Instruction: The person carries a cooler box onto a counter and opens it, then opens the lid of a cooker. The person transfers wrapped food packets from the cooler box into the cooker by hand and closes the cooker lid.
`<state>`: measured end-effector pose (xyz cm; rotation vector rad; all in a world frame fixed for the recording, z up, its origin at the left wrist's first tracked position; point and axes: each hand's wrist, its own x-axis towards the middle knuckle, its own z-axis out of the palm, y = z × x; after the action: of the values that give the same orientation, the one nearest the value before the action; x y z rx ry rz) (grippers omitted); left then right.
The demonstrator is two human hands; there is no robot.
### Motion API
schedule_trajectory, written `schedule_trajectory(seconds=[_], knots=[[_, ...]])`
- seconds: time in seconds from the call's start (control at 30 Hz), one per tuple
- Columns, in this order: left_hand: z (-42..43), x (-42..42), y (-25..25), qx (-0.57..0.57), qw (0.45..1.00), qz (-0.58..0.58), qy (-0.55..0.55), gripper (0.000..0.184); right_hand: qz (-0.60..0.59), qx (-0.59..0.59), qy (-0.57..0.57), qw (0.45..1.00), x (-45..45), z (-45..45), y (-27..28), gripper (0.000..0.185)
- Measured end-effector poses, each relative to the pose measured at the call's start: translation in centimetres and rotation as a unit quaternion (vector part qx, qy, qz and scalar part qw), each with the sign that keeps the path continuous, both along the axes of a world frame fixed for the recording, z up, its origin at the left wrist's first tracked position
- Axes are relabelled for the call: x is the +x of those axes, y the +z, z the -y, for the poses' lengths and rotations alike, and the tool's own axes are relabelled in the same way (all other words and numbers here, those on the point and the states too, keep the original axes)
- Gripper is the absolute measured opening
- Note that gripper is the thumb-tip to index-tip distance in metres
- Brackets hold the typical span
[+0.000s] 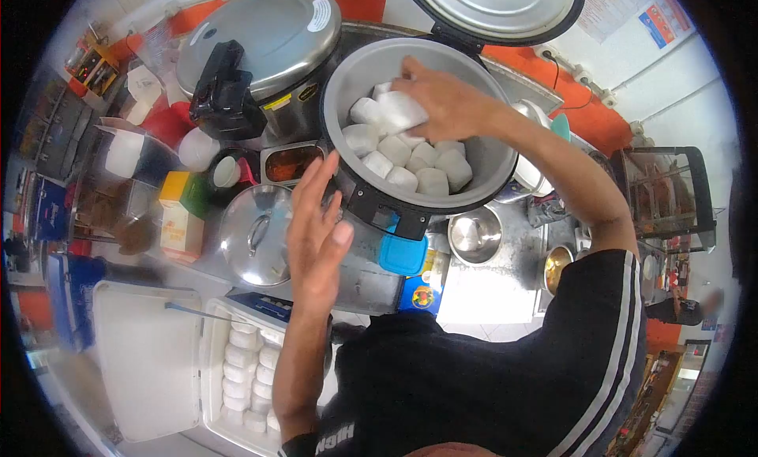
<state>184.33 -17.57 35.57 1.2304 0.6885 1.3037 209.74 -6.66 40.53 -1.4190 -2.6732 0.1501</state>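
Observation:
My right hand (446, 102) reaches into the deep grey pot of a large cooker (493, 86). Its fingers are closed around a white wrapped bundle (401, 111). Below and beside it, several similar white rounded bundles (430, 181) lie piled in the pot. My left hand (314, 240) is raised beside the pot's front left, with its fingers spread and nothing in them. A round metal lid (251, 234) with a handle lies just left of that hand. The cooker's hinged lid (505, 3) stands open at the back.
An opened white cooler box (207, 378) at lower left holds several rows of white bundles. A second, closed cooker (264, 43) stands at back left. Near the front are a steel bowl (474, 234), a blue-lidded container (403, 253) and a metal tray of red food (290, 163).

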Motion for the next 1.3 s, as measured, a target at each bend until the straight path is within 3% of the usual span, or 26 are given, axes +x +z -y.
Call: schedule_trajectory(seconds=[0.07, 0.13, 0.27, 0.33, 0.47, 0.6, 0.63, 0.67, 0.7, 0.73, 0.77, 0.8, 0.87, 0.9, 0.93, 0.97, 1.0, 1.03, 1.07, 1.1, 1.17, 1.2, 1.23, 1.27, 1.3], knots=[[1.2, -1.4, -2.6, -0.031, 0.999, 0.001, -0.009, 0.067, 0.197, 0.041, 0.014, 0.979, 5.0, -3.5, -4.8, 0.058], [2.9, -2.3, -4.8, -0.058, 0.998, 0.001, -0.016, 0.065, 0.309, -0.093, -0.070, 0.944, 7.0, -5.0, -7.5, 0.057], [7.2, -4.2, -7.5, -0.166, 0.985, -0.039, -0.041, 0.054, 0.332, 0.004, -0.052, 0.942, 10.4, -5.8, -13.6, 0.055], [8.9, -5.2, -8.6, -0.211, 0.977, -0.027, -0.024, 0.052, 0.283, -0.108, -0.101, 0.948, 9.5, -5.8, -13.3, 0.050], [11.8, -7.5, -10.6, -0.268, 0.962, -0.005, 0.051, 0.052, 0.317, -0.135, -0.074, 0.936, 9.3, -5.8, -13.9, 0.056], [14.8, -10.0, -13.0, -0.302, 0.945, 0.085, 0.090, 0.054, 0.247, -0.134, 0.000, 0.960, 12.7, -7.8, -14.9, 0.063], [15.6, -11.0, -13.2, -0.299, 0.944, 0.066, 0.123, 0.053, 0.345, -0.210, -0.025, 0.915, 10.2, -8.5, -12.4, 0.071], [16.6, -12.6, -14.1, -0.273, 0.948, 0.029, 0.161, 0.049, 0.349, -0.270, -0.059, 0.895, 10.1, -10.1, -12.5, 0.070], [18.0, -14.4, -15.1, -0.252, 0.945, -0.009, 0.208, 0.045, 0.215, -0.050, 0.004, 0.975, 9.7, -7.7, -10.9, 0.058], [19.4, -16.4, -15.3, -0.259, 0.926, -0.060, 0.270, 0.042, 0.101, 0.083, 0.050, 0.990, 4.8, -5.1, -8.0, 0.048], [20.9, -18.6, -15.6, -0.269, 0.899, -0.113, 0.327, 0.038, 0.098, 0.016, -0.045, 0.994, -4.4, -0.5, -2.0, 0.038], [22.5, -21.2, -17.2, -0.286, 0.870, -0.133, 0.379, 0.034, -0.032, -0.027, -0.073, 0.997, -9.9, 3.2, 0.8, 0.031], [26.5, -25.9, -19.6, -0.305, 0.827, -0.155, 0.446, 0.030, -0.213, -0.045, 0.007, 0.976, -16.6, 9.8, 1.6, 0.024], [27.8, -27.6, -20.2, -0.330, 0.784, -0.274, 0.448, 0.033, -0.303, -0.125, 0.053, 0.943, -19.2, 12.3, -0.1, 0.024], [29.2, -28.9, -21.0, -0.351, 0.733, -0.387, 0.436, 0.036, -0.283, -0.193, 0.152, 0.927, -22.4, 13.9, -1.0, 0.026], [31.0, -30.1, -23.0, -0.351, 0.731, -0.382, 0.444, 0.036, -0.274, -0.308, 0.185, 0.892, -25.8, 15.4, -2.9, 0.029], [33.0, -31.2, -25.6, -0.300, 0.723, -0.493, 0.381, 0.039, -0.233, -0.358, 0.219, 0.877, -29.4, 16.6, -5.8, 0.033], [34.5, -31.6, -27.1, -0.244, 0.701, -0.594, 0.311, 0.042, -0.178, -0.325, 0.291, 0.882, -33.2, 17.5, -8.5, 0.034], [34.9, -31.3, -26.6, -0.348, 0.688, -0.600, 0.213, 0.048, -0.190, -0.329, 0.322, 0.867, -36.6, 18.4, -13.0, 0.036], [35.0, -31.0, -26.1, -0.348, 0.690, -0.596, 0.217, 0.048, -0.142, -0.313, 0.347, 0.873, -39.6, 18.9, -18.8, 0.038], [35.3, -30.8, -25.1, -0.321, 0.677, -0.645, 0.148, 0.049, -0.059, -0.223, 0.340, 0.912, -43.9, 20.5, -23.9, 0.029], [35.6, -31.3, -24.9, -0.330, 0.696, -0.619, 0.153, 0.050, -0.056, -0.221, 0.342, 0.912, -45.5, 20.6, -26.8, 0.029], [36.2, -31.8, -24.8, -0.331, 0.698, -0.615, 0.156, 0.050, -0.058, -0.130, 0.332, 0.932, -46.9, 20.7, -29.8, 0.026], [37.0, -32.4, -24.7, -0.359, 0.681, -0.623, 0.140, 0.053, -0.060, -0.038, 0.321, 0.945, -47.7, 20.9, -31.4, 0.023], [37.4, -33.2, -24.7, -0.386, 0.662, -0.630, 0.127, 0.056, -0.058, -0.033, 0.326, 0.943, -48.4, 20.9, -31.6, 0.023]])
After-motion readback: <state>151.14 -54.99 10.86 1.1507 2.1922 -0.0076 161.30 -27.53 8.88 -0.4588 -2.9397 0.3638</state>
